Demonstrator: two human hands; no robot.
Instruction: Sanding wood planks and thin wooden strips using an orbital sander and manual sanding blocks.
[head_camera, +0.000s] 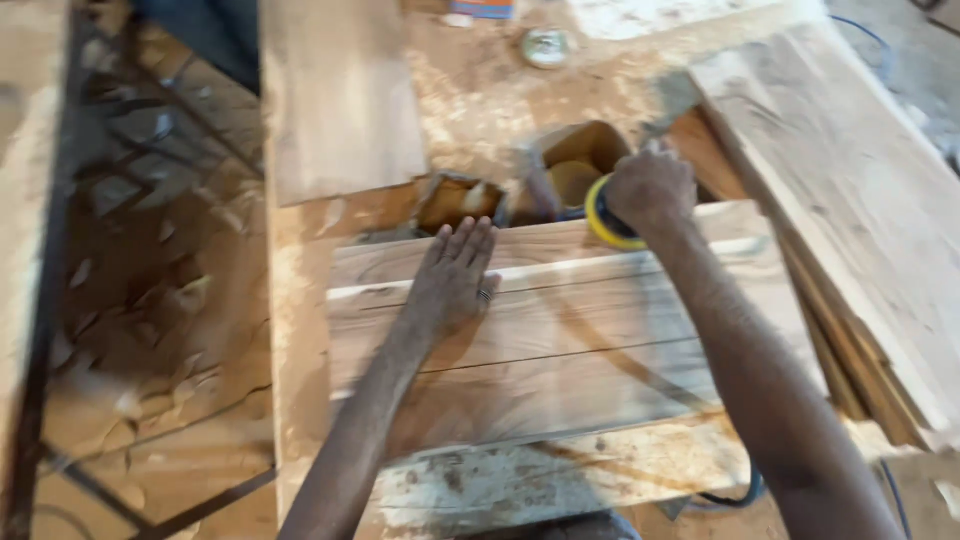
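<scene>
My left hand (455, 275) lies flat, fingers apart, on a stack of pale wooden planks (560, 350) laid across a workbench. My right hand (650, 188) grips a yellow-rimmed power sander (603, 218) at the far edge of the planks. A dark cable crosses the planks diagonally beneath my right arm. The picture is blurred by motion.
A wide board (340, 95) lies at the back left, and long planks (850, 190) lean along the right side. Small open boxes (585, 150) sit behind the sander amid sawdust. Wood shavings cover the floor (160, 290) at left. A small round tin (546, 47) sits far back.
</scene>
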